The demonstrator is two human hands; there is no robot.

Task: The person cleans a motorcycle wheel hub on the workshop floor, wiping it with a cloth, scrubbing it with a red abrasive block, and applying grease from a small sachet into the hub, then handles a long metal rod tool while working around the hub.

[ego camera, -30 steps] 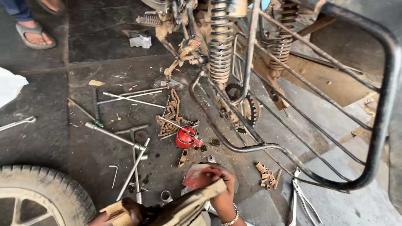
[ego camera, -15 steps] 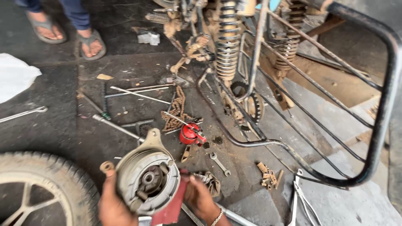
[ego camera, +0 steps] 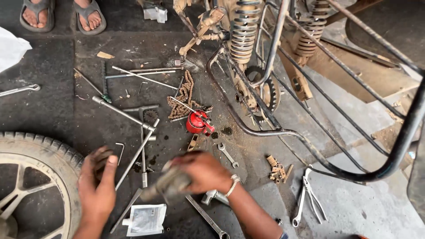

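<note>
Wheel (ego camera: 31, 177) lies at the floor's near-left corner. Left hand (ego camera: 98, 188) beside it, fingers curled on a small dark part (ego camera: 102, 158), blurred. Right hand (ego camera: 201, 170) clamped on a grey metal part (ego camera: 166, 186), low over the floor (ego camera: 44, 110). Red oil can (ego camera: 197, 121) stands farther back. Pliers (ego camera: 307, 199) lie near the right.

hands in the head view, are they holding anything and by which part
The right hand is closed over the top of a blurred greyish metal part. The left hand grips something dark, mostly hidden, so that hold cannot be told.
</note>
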